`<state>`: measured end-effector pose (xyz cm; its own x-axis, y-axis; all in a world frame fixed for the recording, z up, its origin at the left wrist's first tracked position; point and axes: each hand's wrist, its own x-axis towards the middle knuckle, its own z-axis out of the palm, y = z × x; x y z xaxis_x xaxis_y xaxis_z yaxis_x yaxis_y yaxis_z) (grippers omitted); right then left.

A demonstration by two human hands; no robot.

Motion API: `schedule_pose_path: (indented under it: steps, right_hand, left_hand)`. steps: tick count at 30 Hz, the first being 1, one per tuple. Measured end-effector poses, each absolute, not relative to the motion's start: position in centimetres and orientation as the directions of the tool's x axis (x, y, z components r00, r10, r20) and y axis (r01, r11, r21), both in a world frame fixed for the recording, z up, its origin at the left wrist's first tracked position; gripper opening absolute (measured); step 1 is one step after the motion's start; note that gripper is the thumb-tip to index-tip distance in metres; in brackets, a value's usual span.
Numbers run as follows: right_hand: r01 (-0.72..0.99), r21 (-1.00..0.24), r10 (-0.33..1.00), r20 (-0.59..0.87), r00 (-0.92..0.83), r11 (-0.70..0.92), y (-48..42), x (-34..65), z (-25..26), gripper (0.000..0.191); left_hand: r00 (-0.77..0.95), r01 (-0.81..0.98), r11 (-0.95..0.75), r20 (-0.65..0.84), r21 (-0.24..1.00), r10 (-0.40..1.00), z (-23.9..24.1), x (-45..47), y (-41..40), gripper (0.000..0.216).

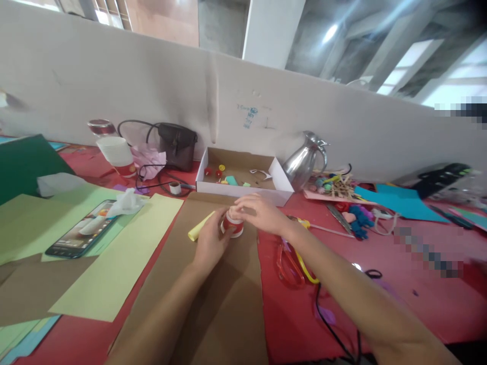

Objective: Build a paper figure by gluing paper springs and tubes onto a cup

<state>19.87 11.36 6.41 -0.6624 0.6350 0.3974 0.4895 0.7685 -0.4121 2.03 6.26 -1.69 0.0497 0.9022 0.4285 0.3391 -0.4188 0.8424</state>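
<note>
A small red-and-white paper cup (232, 226) stands on the brown cardboard (224, 304), its wider rim apparently downward. Wrapped round the cup's left side are the fingers of my left hand (211, 234). My right hand (262, 212) reaches over from the right, its fingertips pressed together at the top of the cup. Whether something small is pinched there I cannot make out. Just left of my left hand lies a rolled yellow paper (200, 226).
Behind the cardboard sits a white open box (243, 190) with small bits inside. A steel jug (302, 162) leans beside it. Scissors with red handles (287, 266) lie under my right forearm. Left are a phone (81, 230) and yellow sheets (117, 268); a wall runs behind.
</note>
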Motion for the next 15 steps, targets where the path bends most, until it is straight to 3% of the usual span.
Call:
schedule_pose_path:
  steps: [5, 11, 13, 15]
  right_hand:
    - [0.457, -0.329, 0.560, 0.405, -0.723, 0.827, 11.4, 20.0, 5.8, 0.017]
    - [0.480, -0.288, 0.559, 0.415, -0.718, 0.829, 10.7, 19.6, 5.1, 0.022]
    - [0.490, -0.310, 0.579, 0.412, -0.703, 0.815, 10.5, 19.5, 5.2, 0.022]
    - [0.501, -0.366, 0.619, 0.405, -0.672, 0.784, 10.3, 19.5, 5.3, 0.018]
  left_hand:
    - [0.093, 0.486, -0.469, 0.490, 0.737, 0.867, -1.6, 1.6, 6.4, 0.041]
    - [0.266, 0.762, -0.512, 0.529, 0.397, 0.806, 0.1, 1.0, 5.9, 0.043]
    - [0.282, 0.777, -0.507, 0.514, 0.373, 0.810, 0.4, 1.0, 5.7, 0.044]
    - [0.253, 0.736, -0.498, 0.496, 0.459, 0.831, 0.2, 1.1, 5.8, 0.043]
